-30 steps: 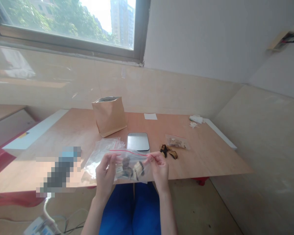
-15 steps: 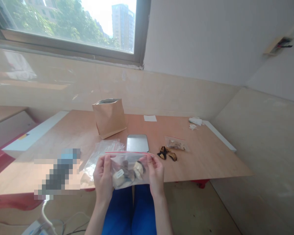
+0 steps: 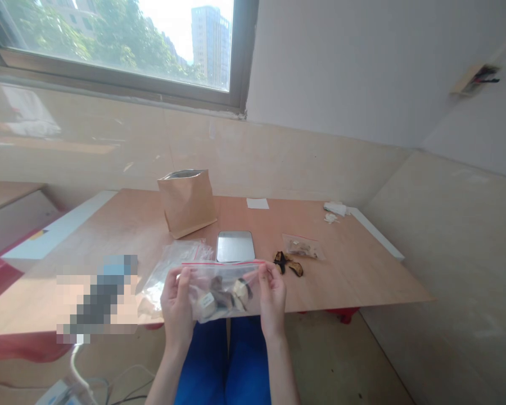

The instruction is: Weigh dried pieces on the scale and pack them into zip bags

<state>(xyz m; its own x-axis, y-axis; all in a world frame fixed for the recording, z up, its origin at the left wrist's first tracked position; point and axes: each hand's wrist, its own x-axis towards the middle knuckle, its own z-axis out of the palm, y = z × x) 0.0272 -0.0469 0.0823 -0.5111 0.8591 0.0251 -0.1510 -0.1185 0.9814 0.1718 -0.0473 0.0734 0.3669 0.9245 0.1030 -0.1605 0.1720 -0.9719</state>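
Left grip (image 3: pixel 177 304), right grip (image 3: pixel 273 298) — both pinched closed on opposite edges of a clear red-sealed plastic zip bag (image 3: pixel 225 275). Contents — brown dried slices (image 3: pixel 240 292).

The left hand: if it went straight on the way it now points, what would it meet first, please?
The left hand, gripping a zip bag, would probably meet the loose plastic bag on the table first, though it may pass just above.

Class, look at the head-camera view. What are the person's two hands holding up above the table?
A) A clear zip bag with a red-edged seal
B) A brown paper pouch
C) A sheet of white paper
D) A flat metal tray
A: the left hand and right hand grip the sides of a clear zip bag, with pale and dark pieces visible inside.
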